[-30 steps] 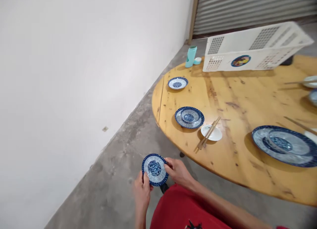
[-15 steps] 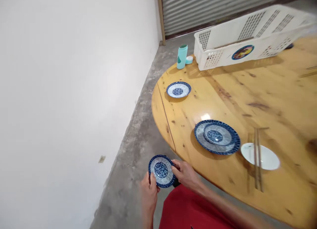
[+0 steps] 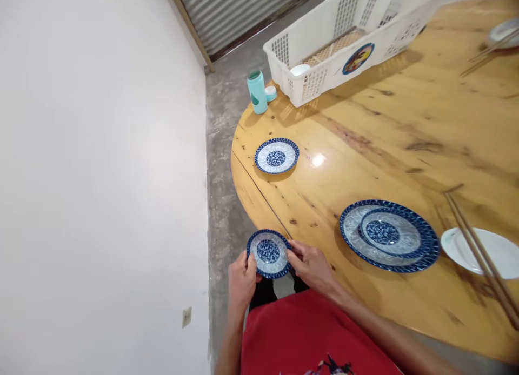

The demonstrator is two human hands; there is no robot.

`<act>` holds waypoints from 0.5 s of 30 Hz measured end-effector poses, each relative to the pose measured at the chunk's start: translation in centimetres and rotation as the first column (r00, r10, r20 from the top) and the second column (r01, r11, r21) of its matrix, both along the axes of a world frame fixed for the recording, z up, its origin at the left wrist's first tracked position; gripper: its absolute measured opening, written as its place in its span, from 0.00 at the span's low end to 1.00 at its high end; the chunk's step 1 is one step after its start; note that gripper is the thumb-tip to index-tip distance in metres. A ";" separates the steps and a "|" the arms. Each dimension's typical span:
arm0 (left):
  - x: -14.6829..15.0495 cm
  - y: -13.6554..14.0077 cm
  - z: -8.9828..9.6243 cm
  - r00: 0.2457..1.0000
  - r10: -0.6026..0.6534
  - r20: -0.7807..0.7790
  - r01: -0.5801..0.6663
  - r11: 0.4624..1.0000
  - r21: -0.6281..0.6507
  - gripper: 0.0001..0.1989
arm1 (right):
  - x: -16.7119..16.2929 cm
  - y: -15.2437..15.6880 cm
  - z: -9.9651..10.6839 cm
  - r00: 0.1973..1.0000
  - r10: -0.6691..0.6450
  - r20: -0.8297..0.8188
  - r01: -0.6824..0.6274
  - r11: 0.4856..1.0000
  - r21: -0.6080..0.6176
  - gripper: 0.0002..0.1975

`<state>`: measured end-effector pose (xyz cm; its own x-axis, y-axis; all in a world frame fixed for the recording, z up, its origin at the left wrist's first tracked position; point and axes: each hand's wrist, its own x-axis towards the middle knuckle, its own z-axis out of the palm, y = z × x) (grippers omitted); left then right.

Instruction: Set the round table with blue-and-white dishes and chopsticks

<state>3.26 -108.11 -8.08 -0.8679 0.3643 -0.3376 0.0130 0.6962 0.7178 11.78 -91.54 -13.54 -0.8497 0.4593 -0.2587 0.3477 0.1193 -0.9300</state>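
Note:
Between my hands is a small blue-and-white plate [image 3: 268, 252], its patterned face turned up toward me, held just off the table's edge. My left hand [image 3: 242, 280] grips its left rim, thumb on top and fingers underneath. On the right rim, my right hand [image 3: 311, 262] pinches with thumb above, the other fingers partly hidden. Another patterned plate [image 3: 277, 156] lies on the wooden table ahead. To my right sits a large blue-rimmed plate [image 3: 430, 250] with a smaller plate [image 3: 383, 233] on it.
Chopsticks [image 3: 480, 250] rest across a white dish [image 3: 498, 250] at the right. A white plastic basket [image 3: 314, 88] with a white piece inside stands at the back, beside a turquoise bottle [image 3: 257, 94] and its cap [image 3: 271, 93]. A white wall [image 3: 101, 175] rises on the left.
My view has turned and the table fills more of it. Both hands keep hold of the small plate, which is now nearer the table's edge.

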 end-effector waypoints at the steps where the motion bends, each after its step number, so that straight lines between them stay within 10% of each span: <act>1: -1.6 0.9 0.1 0.998 -0.059 -0.003 0.059 0.998 0.011 0.18 | -0.6 0.3 0.1 0.998 -0.066 0.007 0.066 0.998 0.010 0.20; 6: -10.3 5.7 0.3 0.936 -0.351 -0.037 0.352 0.936 0.003 0.16 | -4.6 1.6 0.9 0.933 -0.359 0.016 0.359 0.933 0.040 0.18; 15: -25.5 16.5 0.2 0.652 -0.740 -0.166 0.726 0.672 -0.147 0.10 | -15.8 6.3 2.7 0.735 -0.676 0.045 0.672 0.736 0.085 0.10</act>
